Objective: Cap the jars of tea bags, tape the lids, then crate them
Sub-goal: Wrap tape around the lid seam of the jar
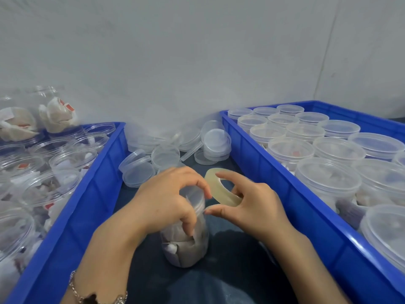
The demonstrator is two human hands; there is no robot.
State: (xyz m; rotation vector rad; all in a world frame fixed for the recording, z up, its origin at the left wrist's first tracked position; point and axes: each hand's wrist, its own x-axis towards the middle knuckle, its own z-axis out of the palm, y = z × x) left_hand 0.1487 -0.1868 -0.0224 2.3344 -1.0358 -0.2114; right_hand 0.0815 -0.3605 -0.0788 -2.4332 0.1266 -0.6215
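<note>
On the dark surface (pixel 230 279) between two blue crates, your left hand (pixel 166 202) grips the capped jar (pixel 186 242) while your right hand (pixel 252 205) pinches the tape roll (pixel 221 185) (taping step); next, wrap tape around the lid seam.

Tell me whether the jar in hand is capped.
Capped: a clear lid sits on the jar under the left hand.

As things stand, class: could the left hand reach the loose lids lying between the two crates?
Probably not yet: the left hand grips the jar, though the loose lids lie just beyond it, unblocked.
</note>
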